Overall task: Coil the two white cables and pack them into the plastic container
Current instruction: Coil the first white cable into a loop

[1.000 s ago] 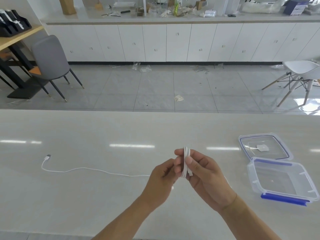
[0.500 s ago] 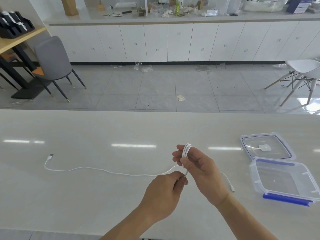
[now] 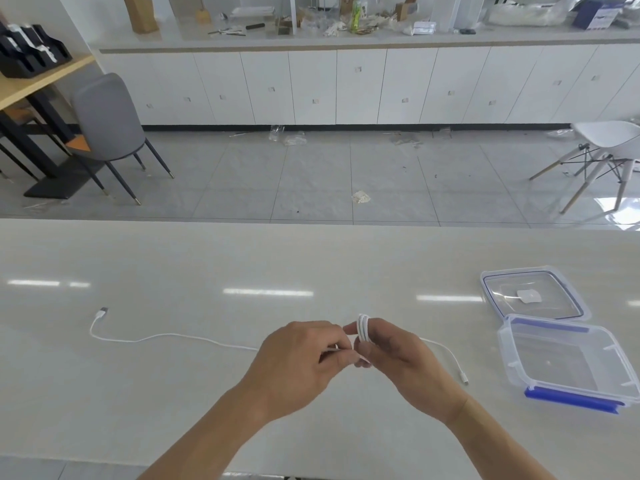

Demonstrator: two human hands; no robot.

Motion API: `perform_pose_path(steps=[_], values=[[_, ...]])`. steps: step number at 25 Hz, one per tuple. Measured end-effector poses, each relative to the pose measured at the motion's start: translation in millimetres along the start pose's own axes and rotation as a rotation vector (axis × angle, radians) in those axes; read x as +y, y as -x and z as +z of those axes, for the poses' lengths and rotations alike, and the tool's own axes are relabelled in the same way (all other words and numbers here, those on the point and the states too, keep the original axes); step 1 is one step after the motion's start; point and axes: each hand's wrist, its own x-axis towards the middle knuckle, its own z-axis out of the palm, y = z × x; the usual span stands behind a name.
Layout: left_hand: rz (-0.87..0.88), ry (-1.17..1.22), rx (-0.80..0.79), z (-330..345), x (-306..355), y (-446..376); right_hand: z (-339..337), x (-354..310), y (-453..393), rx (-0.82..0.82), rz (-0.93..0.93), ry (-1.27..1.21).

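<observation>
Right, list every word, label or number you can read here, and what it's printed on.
No text can be read.
Lid sticker: white, print not discernible.
Blue box on the far counter: markings too blurred.
Green bottle on the far counter: label too small.
White cable and container: no visible marking.

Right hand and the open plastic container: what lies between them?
In the head view, only a loose white cable end on bare table lies between the right hand and the plastic container.
</observation>
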Motion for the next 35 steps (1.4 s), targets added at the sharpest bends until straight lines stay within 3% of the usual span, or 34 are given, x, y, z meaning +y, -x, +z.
perform_pose_path(steps=[5, 22, 28, 31, 35], values=[[0.028, 0.112, -0.044, -14, -8, -3, -2, -12, 10, -0.158, 0.022, -0.096], [-0.069, 1.014, -0.036, 12, -12, -1, 3, -10, 12, -0.307, 0.077, -0.326], [-0.233, 1.11, 0.134, 32, 7, 0, 1, -9, 13, -0.252, 0.109, -0.475], [-0.294, 1.015, 0.207, 36, 10, 0, -2, -8, 14, -0.23, 0.116, -0.496], [-0.132, 0.782, 0.185, 45, 10, 8, -2, -8, 14, -0.219, 0.118, -0.584]])
